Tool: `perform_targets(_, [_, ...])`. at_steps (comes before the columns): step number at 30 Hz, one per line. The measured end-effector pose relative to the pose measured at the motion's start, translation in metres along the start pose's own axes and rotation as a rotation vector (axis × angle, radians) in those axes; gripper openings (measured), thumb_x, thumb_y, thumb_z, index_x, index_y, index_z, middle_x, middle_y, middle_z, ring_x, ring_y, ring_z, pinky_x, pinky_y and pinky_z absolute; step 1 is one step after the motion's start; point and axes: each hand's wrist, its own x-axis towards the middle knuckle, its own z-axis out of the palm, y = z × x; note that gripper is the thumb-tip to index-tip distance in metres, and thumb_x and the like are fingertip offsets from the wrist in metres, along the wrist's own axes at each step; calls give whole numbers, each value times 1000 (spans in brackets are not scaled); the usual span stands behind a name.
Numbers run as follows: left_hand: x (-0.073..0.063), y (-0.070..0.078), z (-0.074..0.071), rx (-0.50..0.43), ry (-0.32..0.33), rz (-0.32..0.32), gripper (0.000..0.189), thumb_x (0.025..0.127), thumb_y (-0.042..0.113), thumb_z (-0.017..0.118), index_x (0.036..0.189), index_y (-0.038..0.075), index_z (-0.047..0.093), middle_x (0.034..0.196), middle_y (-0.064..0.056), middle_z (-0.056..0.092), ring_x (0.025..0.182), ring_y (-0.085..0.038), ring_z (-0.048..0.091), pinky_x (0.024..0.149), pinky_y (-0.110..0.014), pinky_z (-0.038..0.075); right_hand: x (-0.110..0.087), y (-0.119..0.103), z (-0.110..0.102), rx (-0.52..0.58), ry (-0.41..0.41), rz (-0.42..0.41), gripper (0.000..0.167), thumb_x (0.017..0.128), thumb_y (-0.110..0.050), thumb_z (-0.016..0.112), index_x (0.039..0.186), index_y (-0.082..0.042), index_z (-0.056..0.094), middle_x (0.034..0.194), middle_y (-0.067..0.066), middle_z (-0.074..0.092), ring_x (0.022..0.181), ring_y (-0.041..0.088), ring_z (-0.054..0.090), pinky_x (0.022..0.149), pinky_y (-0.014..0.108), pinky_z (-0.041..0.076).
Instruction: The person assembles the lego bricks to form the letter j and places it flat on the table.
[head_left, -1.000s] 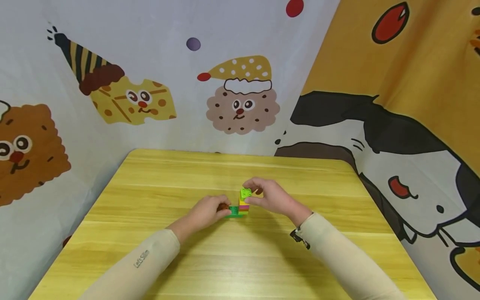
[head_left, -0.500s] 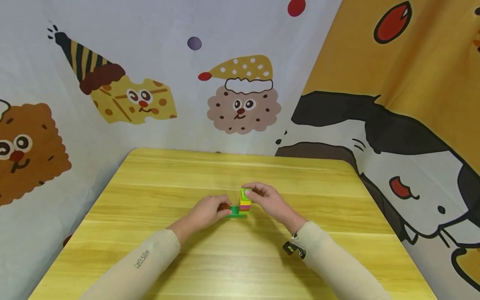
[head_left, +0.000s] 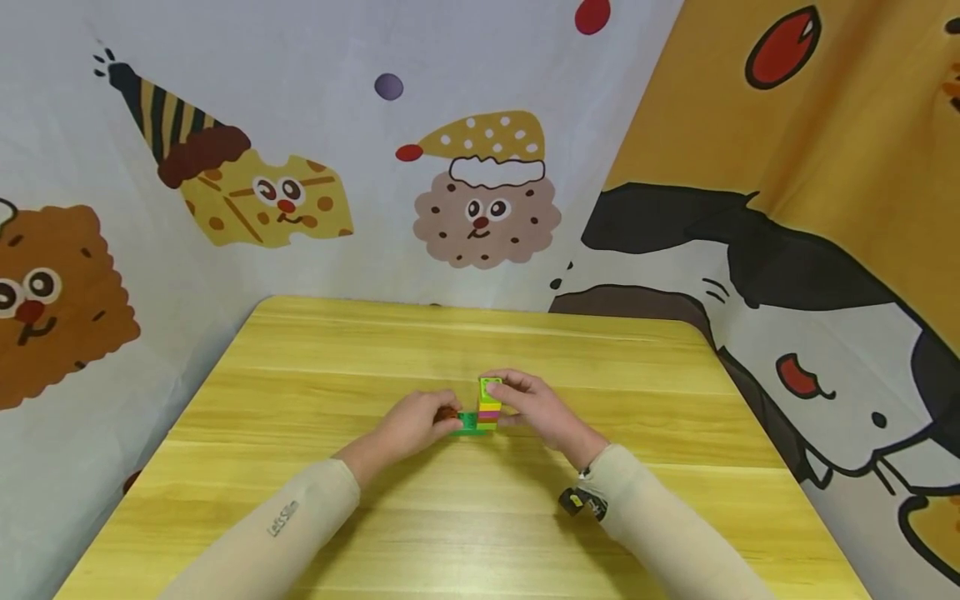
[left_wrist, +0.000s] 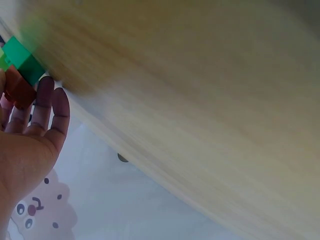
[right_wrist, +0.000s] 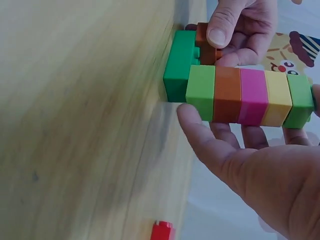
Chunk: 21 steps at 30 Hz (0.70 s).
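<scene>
A green base brick (head_left: 467, 422) lies on the table, carrying a tower of bricks (right_wrist: 252, 97) at its right end. From the bottom the tower runs light green, brown, pink, yellow, light green. My right hand (head_left: 546, 410) holds the tower from the right, its thumb on the top brick (head_left: 490, 388) and its fingers along the far and right sides. At the base's left end my left hand (head_left: 411, 423) pinches a brown brick (right_wrist: 204, 42), which sits on the green base. In the left wrist view that brown brick (left_wrist: 19, 87) partly shows between the fingers.
The wooden table (head_left: 337, 350) reaches back to a cartoon-printed cloth (head_left: 322, 75). A red brick (right_wrist: 161, 231) with a pink part beside it shows low in the right wrist view. A black device (head_left: 581, 502) hangs at the right cuff.
My right hand has shifted from pinching the top brick's sides to lying lower along the tower, thumb on top. The top brick now lines up with the tower. The left hand stays put.
</scene>
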Motion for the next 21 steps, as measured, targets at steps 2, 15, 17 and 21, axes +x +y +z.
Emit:
perform_targets(2, [0, 0, 0, -6, 0, 4, 21, 94, 28, 70, 109, 12, 67, 85, 9, 64, 70, -4, 57, 63, -23, 49, 1, 2, 1, 50, 3, 26, 52, 96, -47, 62, 137, -15, 58, 128, 15, 57, 125, 44, 49, 92, 58, 48])
perform_targets(15, [2, -2, 1, -1, 2, 11, 23, 95, 30, 69, 110, 13, 67, 86, 11, 64, 70, -4, 57, 62, -22, 50, 5, 12, 8, 252, 55, 51, 53, 94, -42, 67, 136, -10, 58, 137, 21, 51, 128, 40, 46, 95, 62, 44])
perform_targets(17, [2, -2, 0, -1, 3, 12, 23, 95, 30, 69, 110, 13, 67, 86, 10, 64, 70, -4, 57, 62, -22, 50, 6, 13, 7, 267, 52, 51, 54, 95, -41, 67, 137, -8, 56, 140, 22, 49, 127, 37, 47, 95, 62, 44])
perform_targets(21, [2, -3, 1, -1, -1, 12, 23, 95, 30, 69, 110, 13, 67, 86, 10, 64, 70, -4, 57, 62, -22, 50, 8, 15, 6, 259, 47, 58, 57, 95, -41, 67, 139, -7, 54, 138, 21, 51, 124, 35, 50, 95, 60, 45])
